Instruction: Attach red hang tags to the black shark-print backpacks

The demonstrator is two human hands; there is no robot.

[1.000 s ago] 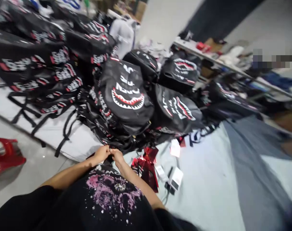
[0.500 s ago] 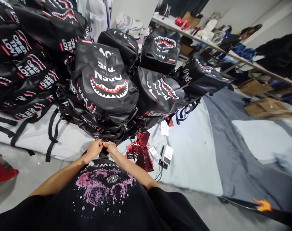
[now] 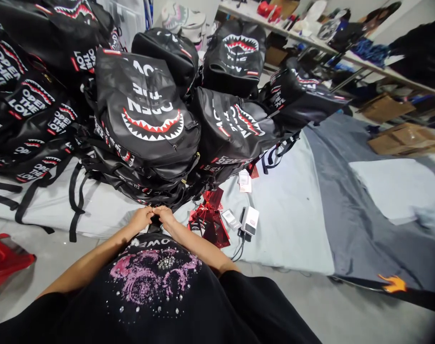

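Observation:
My left hand (image 3: 142, 218) and my right hand (image 3: 164, 216) meet at the front edge of the cloth-covered table, fingertips pinched close together. What they hold is too small to make out; a dark strap-like piece hangs just below them. Right behind them rises a pile of black backpacks, the top one (image 3: 145, 95) printed with a shark mouth and white letters. To the right of my right hand lie red tags (image 3: 212, 224) with strings, a white card (image 3: 231, 219) and a small white device (image 3: 250, 220) with a cable.
More black backpacks (image 3: 31, 100) are heaped at the left, their straps hanging over the table edge. A red plastic object (image 3: 5, 263) stands on the floor at left. Cardboard boxes (image 3: 405, 138) and a cluttered shelf (image 3: 310, 40) are at the right and back.
The view has tilted slightly, so the backpacks appear higher and more of the red plastic object shows. Both hands keep nearly the same place and pinched pose.

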